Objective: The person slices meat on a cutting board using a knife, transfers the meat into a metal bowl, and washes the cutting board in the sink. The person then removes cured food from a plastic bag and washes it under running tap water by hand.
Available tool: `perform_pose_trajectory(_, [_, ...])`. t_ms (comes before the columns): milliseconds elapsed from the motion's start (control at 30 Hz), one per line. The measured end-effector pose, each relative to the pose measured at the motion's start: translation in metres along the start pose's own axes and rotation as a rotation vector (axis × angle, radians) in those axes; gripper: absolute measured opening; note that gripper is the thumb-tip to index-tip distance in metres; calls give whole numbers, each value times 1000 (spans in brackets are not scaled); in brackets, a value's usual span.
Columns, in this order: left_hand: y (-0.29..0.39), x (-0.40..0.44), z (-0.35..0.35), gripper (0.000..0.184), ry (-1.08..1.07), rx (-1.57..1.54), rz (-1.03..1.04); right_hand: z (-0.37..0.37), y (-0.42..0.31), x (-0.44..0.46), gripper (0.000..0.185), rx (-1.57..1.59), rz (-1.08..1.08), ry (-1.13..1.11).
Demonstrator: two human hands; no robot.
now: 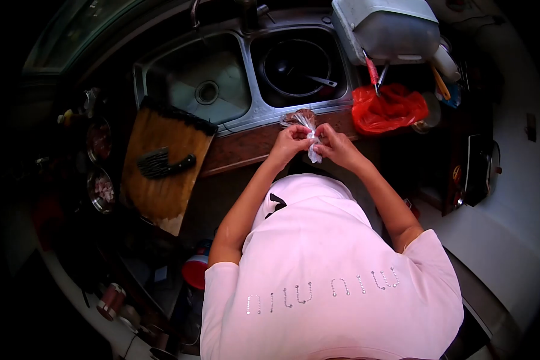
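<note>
Reaching forward with bare left arm [241, 208] and bare right arm [387, 202], bent at the elbows. Pinching 2 thumbs to fingers, with bare left hand [290, 144] just beside bare right hand [337, 147].

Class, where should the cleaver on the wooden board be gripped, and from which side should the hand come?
Take the cleaver by its dark handle, probably best from the person's right. It lies on the board with the handle pointing right and the broad blade to the left, so that approach should avoid crossing the blade.
</note>
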State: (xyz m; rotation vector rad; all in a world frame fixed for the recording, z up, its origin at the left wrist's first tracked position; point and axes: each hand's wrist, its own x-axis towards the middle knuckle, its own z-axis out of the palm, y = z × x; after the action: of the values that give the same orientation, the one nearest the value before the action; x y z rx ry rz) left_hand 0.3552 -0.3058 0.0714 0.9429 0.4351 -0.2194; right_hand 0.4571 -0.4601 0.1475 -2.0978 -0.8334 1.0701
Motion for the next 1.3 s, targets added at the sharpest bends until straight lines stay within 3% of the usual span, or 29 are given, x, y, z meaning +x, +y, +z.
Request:
perform_pose_trajectory(100, [-8,1,7,39,178,38,170,-7,0,2,21,-101,51,184])
perform_pose_trajectory(200, [-9,4,11,38,195,87,295,-5,3,13,21,103,-14,270])
perform_pose_trajectory(233, [-9,4,12,38,190,113,288,-6,-10,12,21,265,217,178])
perform_pose_trajectory(333, [-5,2,16,35,290,392,372,4,-4,20,22,275,150,199])
perform_pose_trajectory(433, [7,-11,24,34,320,612,356,6,7,30,22,-30,-260,267])
perform_pose_trajectory(533, [3,-11,24,32,328,615,415,4,3,31,23,-254,-178,227])
perform_pose_trajectory(633, [-4,-7,22,25,358,746,521,7,5,34,23,-271,-134,255])
perform_pose_trajectory(833, [6,-9,18,15,330,780,453,16,12,32,19,-81,-157,315])
perform_pose_trajectory(933, [7,-9,21,15,335,792,450,17,5,30,15,138,193,265])
perform_pose_trajectory(1033, [4,-9,21,13,321,770,424,20,19,38,13,359,334,298])
perform_pose_trajectory(1133, [-10,-9,23,13,346,621,350,17,23,37,13,339,324,267])
perform_pose_trajectory(1233, [-16,-11,20,14,342,605,402,2,4,26,10,57,-114,78])
perform_pose_trajectory(1300, [-15,-12,18,13,335,619,414,-1,14,32,10,-240,-314,110])
